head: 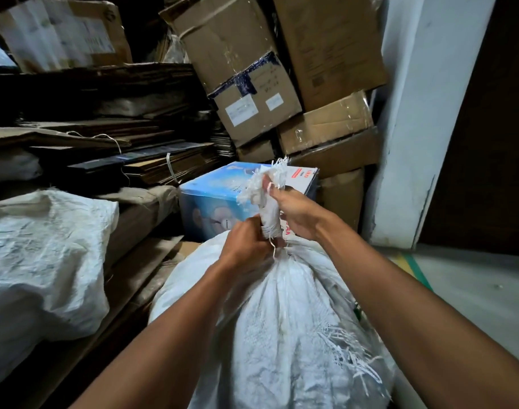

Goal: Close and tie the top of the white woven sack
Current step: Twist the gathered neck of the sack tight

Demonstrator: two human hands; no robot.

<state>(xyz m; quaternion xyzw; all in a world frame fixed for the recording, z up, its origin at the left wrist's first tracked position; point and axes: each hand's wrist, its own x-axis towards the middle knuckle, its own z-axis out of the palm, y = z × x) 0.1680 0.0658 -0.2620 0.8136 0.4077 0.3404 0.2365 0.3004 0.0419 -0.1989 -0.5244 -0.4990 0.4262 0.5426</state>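
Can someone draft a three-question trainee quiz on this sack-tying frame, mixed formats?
1. True or false: the neck of the white woven sack is already gathered into a bunch.
2. Multiple choice: what sits directly behind the neck? A) a blue printed box B) a metal drum C) a ladder
3. Fill in: the left hand works at the thin white ____ at the neck's base, while the right hand keeps its grip higher up.

Key: 1 true; 2 A; 3 string
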